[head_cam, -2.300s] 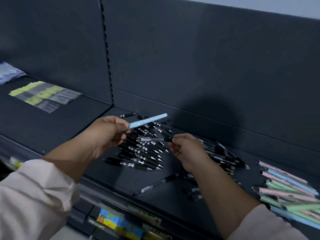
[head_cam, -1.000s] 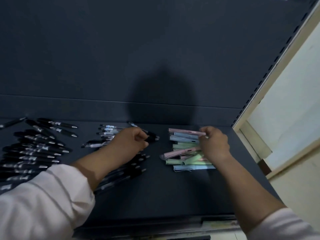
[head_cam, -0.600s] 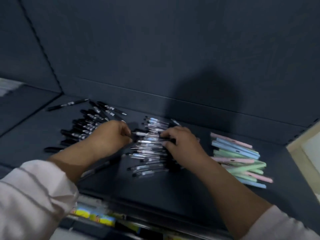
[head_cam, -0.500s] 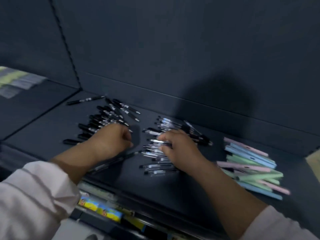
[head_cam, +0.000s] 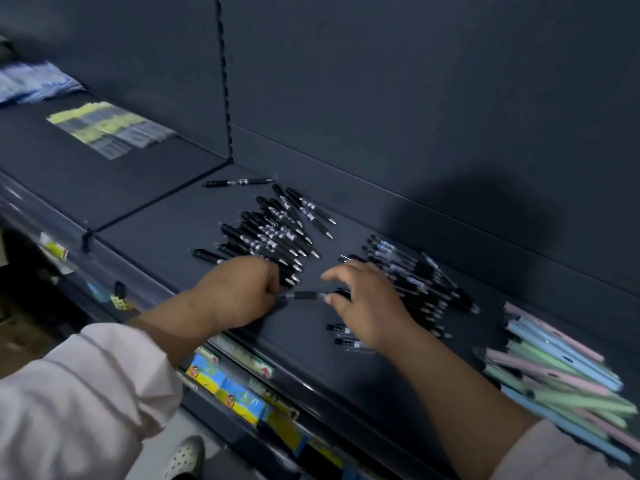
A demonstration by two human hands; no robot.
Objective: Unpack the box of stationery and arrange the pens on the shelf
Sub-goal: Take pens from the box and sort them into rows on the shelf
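Shelf (head_cam: 166, 216) dark, flat, w/ dark back panel behind. L hand (head_cam: 242, 292) low over front-middle of shelf, fingers curled into loose fist, pinching one end of a single black pen (head_cam: 304, 295). The pen lies roughly level, on or just above the shelf surface; can't tell which. R hand (head_cam: 367, 306) just beside, at the pen's other end: fingers loosely spread & reaching fwd, thumb tip touching the pen, not curled round it. Some blur there, so contact only approx.

Right behind L hand: black pen pile (head_cam: 273, 233), pens roughly parallel, silver tips pointing right & toward front; knuckles cover the nearest ones. Apart from it, near back panel, a lone pen (head_cam: 239, 182) lying crosswise. Under & behind R hand: clear-barrel pen pile (head_cam: 415, 282), messier; a few stick out by the wrist near front edge. Far right of shelf: pastel pens (head_cam: 554, 368), pink, green, blue, heaped, blurred, well apart from both hands.

Next section to left, past upright slotted strip (head_cam: 225, 81): flat yellow & grey packets (head_cam: 107, 128), plus blue-white packs (head_cam: 34, 81) at far left. Level below front edge: colourful small boxes (head_cam: 225, 386). Pale sleeves (head_cam: 86, 393) on both arms. Perforated shoe (head_cam: 183, 455) at bottom.
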